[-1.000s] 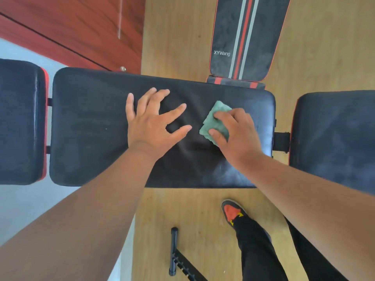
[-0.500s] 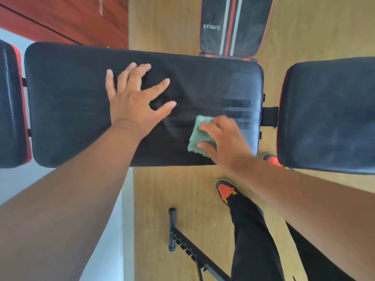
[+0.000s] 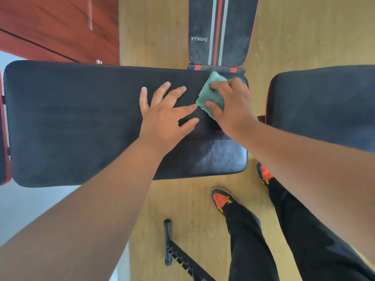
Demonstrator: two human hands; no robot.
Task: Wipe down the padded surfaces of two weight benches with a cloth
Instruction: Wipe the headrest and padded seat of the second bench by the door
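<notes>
A long black bench pad (image 3: 71, 122) lies across the middle of the view. My left hand (image 3: 162, 116) rests flat on it with its fingers spread, holding nothing. My right hand (image 3: 231, 104) presses a folded green cloth (image 3: 211, 94) onto the far right corner of that pad, fingers curled over the cloth. A second black pad (image 3: 324, 106) lies to the right, apart from both hands. Behind, a second bench's pad (image 3: 221, 31) with red and grey stripes and white lettering runs away from me.
Another black pad with a red edge (image 3: 3, 128) shows at the far left. A red-brown wooden panel (image 3: 56, 27) stands at the back left. On the wood floor below are my two shoes (image 3: 221, 199) and a black metal frame bar (image 3: 168, 242).
My right hand has slid the cloth from the pad's near edge up to its far right corner. My left hand has stayed flat on the pad, now closer to the cloth.
</notes>
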